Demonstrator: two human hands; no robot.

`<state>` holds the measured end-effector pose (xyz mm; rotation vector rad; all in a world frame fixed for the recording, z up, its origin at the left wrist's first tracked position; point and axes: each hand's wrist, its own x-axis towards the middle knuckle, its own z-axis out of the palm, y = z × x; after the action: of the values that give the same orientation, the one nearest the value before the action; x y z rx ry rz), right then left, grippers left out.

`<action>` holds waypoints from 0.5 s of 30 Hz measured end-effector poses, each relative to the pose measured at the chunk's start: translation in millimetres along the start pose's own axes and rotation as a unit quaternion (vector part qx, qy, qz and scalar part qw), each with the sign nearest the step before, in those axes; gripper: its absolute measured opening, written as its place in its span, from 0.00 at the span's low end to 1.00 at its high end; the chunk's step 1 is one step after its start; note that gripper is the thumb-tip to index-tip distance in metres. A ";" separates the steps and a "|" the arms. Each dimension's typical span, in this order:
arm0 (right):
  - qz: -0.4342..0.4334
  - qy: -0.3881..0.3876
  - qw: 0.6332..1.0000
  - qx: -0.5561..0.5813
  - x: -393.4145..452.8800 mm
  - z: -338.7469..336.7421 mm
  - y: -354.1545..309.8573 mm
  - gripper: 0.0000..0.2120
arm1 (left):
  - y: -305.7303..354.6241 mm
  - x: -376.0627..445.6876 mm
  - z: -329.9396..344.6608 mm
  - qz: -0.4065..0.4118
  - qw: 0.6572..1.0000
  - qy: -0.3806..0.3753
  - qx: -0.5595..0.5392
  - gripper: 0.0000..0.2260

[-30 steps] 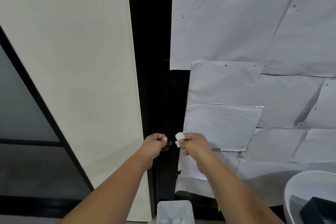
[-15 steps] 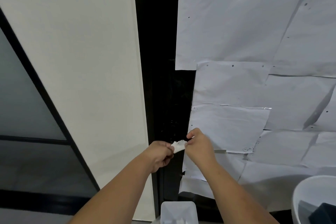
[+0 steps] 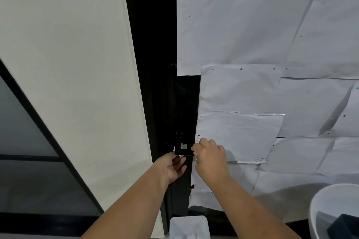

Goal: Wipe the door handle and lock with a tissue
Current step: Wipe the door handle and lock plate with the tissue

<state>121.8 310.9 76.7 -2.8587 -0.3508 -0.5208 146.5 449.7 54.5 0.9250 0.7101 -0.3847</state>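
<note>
- A dark door (image 3: 155, 64) runs up the centre; white paper sheets (image 3: 252, 25) cover it from 12 to 4 o'clock.
- Right hand (image 3: 210, 156) has moved up to the black lock (image 3: 182, 148) at 6 o'clock, fingers curled; wiping seems to be starting.
- Left hand (image 3: 172, 167), just below the lock, now has loosely curled fingers; whether it holds anything, I cannot tell.
- The tissue, visible half a second ago, is hidden, probably inside the right hand.
- The handle is lost in shadow.
</note>
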 end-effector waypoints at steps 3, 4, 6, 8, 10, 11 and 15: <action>0.005 0.008 1.000 -0.004 0.0 3.4 3.3 0.15 | 12.1 1.0 11.4 -0.002 0.998 -0.030 -0.047 0.11; 0.006 0.010 1.000 -0.004 0.1 4.8 4.5 0.15 | 15.8 2.1 13.0 -0.005 0.997 -0.032 -0.064 0.12; 0.004 0.012 1.000 0.001 0.0 7.8 5.5 0.16 | 20.2 2.2 11.6 -0.015 0.996 -0.034 -0.086 0.12; 0.002 0.015 1.000 0.006 0.7 9.1 6.8 0.16 | 22.9 0.6 10.0 -0.030 0.993 -0.034 -0.107 0.11; 0.002 0.018 1.000 0.007 1.4 9.3 6.8 0.16 | 26.1 -2.2 9.8 -0.037 0.992 -0.028 -0.121 0.11; 0.001 0.020 1.000 0.009 1.5 9.5 6.8 0.16 | 27.8 -4.4 10.4 -0.038 0.991 -0.023 -0.125 0.10; 0.003 0.018 1.000 0.014 2.5 9.7 6.4 0.16 | 33.3 -11.5 12.0 -0.028 0.992 -0.017 -0.124 0.07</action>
<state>128.8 307.7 67.6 -2.8190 -0.3416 -0.5628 162.4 458.4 87.1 0.6627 0.7358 -0.3508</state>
